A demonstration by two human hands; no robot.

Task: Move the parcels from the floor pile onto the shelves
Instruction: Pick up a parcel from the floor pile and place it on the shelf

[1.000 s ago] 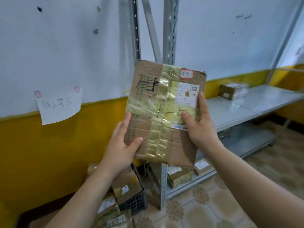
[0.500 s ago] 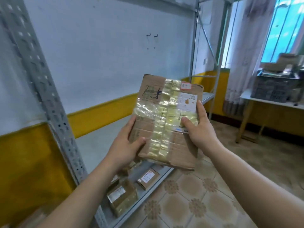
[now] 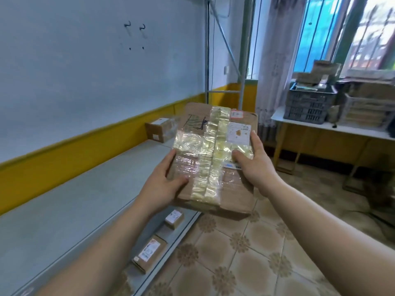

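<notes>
A flat cardboard parcel (image 3: pixel 215 154), crossed with yellowish tape and bearing a white label, is held in front of me above the front edge of the grey metal shelf (image 3: pixel 70 201). My left hand (image 3: pixel 164 184) grips its lower left edge, thumb on top. My right hand (image 3: pixel 254 161) grips its right edge, thumb on the tape. One small brown box (image 3: pixel 161 130) stands at the far end of the same shelf. The floor pile is out of view.
Two small labelled boxes (image 3: pixel 174 218) (image 3: pixel 149 253) lie on the lower shelf. Grey shelf uprights (image 3: pixel 243 60) rise at the far end. To the right, a white table (image 3: pixel 333 127) carries dark crates (image 3: pixel 307 101) and cardboard. Tiled floor lies below.
My view has swung right along the shelf, away from the floor pile and the wall note. The parcel has tilted flatter and come lower, still held in both hands.
</notes>
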